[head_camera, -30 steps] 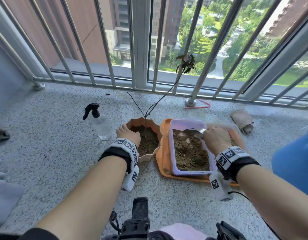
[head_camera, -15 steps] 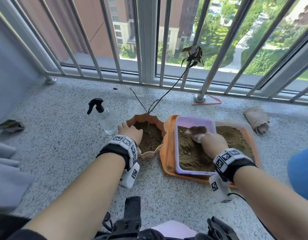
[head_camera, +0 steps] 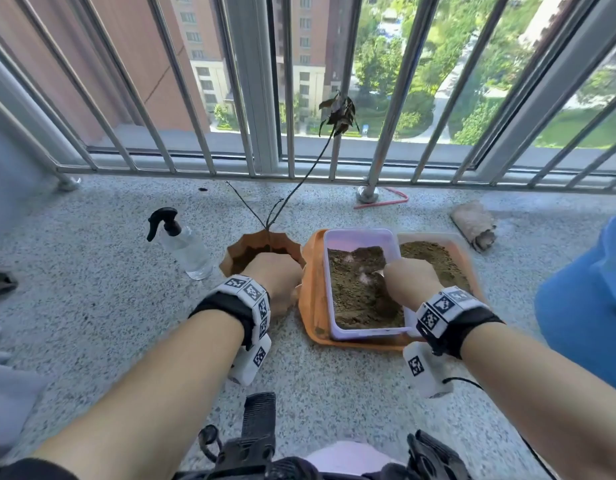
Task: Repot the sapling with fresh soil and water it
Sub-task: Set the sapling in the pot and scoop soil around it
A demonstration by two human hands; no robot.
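Note:
A thin sapling (head_camera: 299, 188) with a few dark wilted leaves at its tip stands in a scalloped terracotta pot (head_camera: 251, 244) holding soil. My left hand (head_camera: 275, 275) lies over the pot's near rim and grips it; its fingers are hidden. To the right, a purple plastic tub (head_camera: 358, 233) of brown soil sits on an orange tray (head_camera: 311, 296). My right hand (head_camera: 410, 282) is down in the tub's soil, holding a small metal spoon (head_camera: 377, 273) whose tip just shows. A clear spray bottle (head_camera: 185, 247) with a black trigger stands left of the pot.
More loose soil (head_camera: 434, 261) lies on the tray behind the tub. A rolled rag (head_camera: 472, 223) lies at the far right, near a blue object (head_camera: 583, 299). Metal railing bars (head_camera: 258, 98) close off the speckled balcony floor. A red cord (head_camera: 386, 200) lies by a post.
My left hand has shifted from the pot's left rim to over its near side. My right hand has pulled back and dug the spoon lower into the tub's soil. The camera has tilted.

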